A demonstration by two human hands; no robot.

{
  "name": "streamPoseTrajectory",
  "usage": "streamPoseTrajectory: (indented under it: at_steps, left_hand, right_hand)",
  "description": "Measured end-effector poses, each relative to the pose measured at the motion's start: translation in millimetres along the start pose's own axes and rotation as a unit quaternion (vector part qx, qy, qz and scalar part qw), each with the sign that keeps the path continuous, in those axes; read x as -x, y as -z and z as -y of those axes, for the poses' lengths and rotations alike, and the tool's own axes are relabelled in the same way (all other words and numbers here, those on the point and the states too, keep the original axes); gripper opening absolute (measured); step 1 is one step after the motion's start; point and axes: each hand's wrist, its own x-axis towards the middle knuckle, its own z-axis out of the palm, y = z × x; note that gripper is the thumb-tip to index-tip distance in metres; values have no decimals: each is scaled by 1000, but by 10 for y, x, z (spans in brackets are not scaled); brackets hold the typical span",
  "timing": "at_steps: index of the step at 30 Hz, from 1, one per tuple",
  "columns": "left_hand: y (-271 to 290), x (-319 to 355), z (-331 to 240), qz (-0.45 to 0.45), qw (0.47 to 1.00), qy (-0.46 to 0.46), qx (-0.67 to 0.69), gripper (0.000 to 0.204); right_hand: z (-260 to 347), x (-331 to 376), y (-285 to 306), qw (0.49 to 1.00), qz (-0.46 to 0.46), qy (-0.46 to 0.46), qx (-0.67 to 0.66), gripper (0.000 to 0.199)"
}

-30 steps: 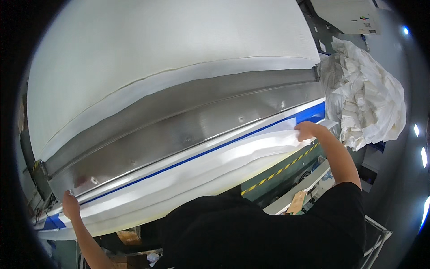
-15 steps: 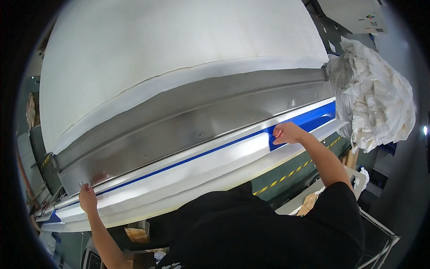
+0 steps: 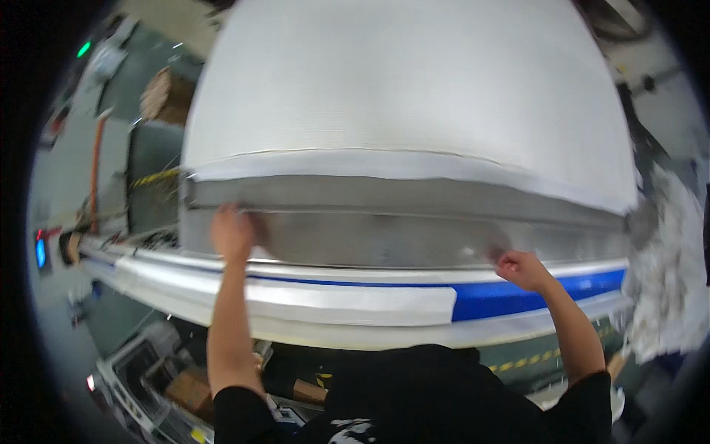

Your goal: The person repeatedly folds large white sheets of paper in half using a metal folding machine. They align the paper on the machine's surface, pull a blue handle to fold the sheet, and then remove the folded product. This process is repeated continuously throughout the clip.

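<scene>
Lengthwise, the white strip (image 3: 355, 305) ran left to right along the near side of the metal panel (image 3: 384, 240), its square right end stopping just where the blue band (image 3: 547, 294) showed wide. The right hand (image 3: 523, 269) was nearer to that end, which lay to the left and near side of its fingers; these were curled together in a loose fist, with nothing visible in them. The left hand (image 3: 234, 232) was over the panel's left part, on the far side of the strip, its forearm (image 3: 235, 325) crossing above; blur left it impossible to tell whether its fingers were apart or together. Whether either hand touched the panel could not be told. A broad white sheet (image 3: 414, 89) spread beyond the panel's far edge.
</scene>
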Motion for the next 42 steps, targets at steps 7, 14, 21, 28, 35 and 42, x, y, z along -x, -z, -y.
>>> streamPoseTrajectory:
  at_steps: [7, 14, 21, 28, 35, 42]
  left_hand:
    - [-141, -235, -148, -74, 993, 34, 85, 33]
    - [-116, -253, -192, -102, 981, 54, 154, 33]
    - [-101, -303, -156, -105, 978, 60, 171, 34]
    - [-112, -276, -113, -89, 976, 74, 183, 35]
    - [-43, -500, 81, -124, 968, 85, 198, 44]
    - [16, -1138, 696, -172, 985, -1, 27, 50]
  right_hand:
    - [2113, -1216, -122, 975, 9, 195, 103, 20]
    - [4303, -2517, -608, 931, -55, 353, 77, 15]
    - [5344, -3383, -1065, 902, -104, 415, 65, 13]
    - [5502, -3465, -1135, 912, -118, 374, 123, 14]
    - [5424, -3533, -1108, 905, -169, 369, 124, 14]
    - [5427, -3540, -1172, 889, -190, 391, 141, 16]
